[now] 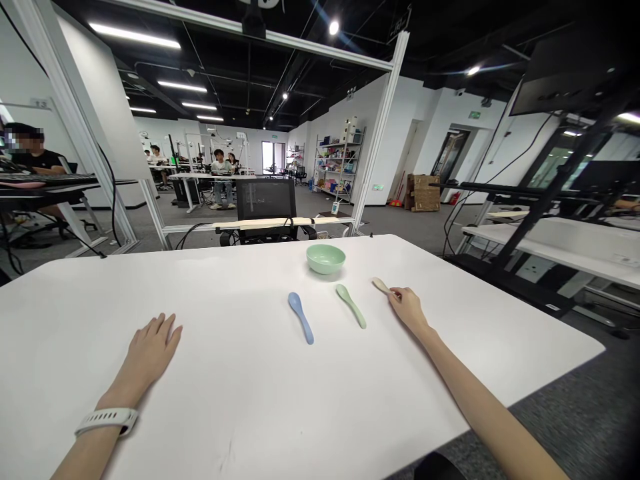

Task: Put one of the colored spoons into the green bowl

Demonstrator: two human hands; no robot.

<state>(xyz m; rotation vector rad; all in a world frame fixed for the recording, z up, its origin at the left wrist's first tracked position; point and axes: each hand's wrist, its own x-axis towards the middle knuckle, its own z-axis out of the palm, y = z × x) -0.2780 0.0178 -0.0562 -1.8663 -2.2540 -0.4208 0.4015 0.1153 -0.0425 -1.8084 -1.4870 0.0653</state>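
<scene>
Head view: right grip pinches a cream spoon narrowly — a loose hold could drop it against the green spoon; left grip lies wide open, flat.

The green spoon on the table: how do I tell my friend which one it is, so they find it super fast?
On the big white table, find the pale green bowl near the far edge. Just in front of it lie three spoons, and the pale green spoon is the middle one, between the blue spoon and the cream spoon held by the right hand.
</scene>
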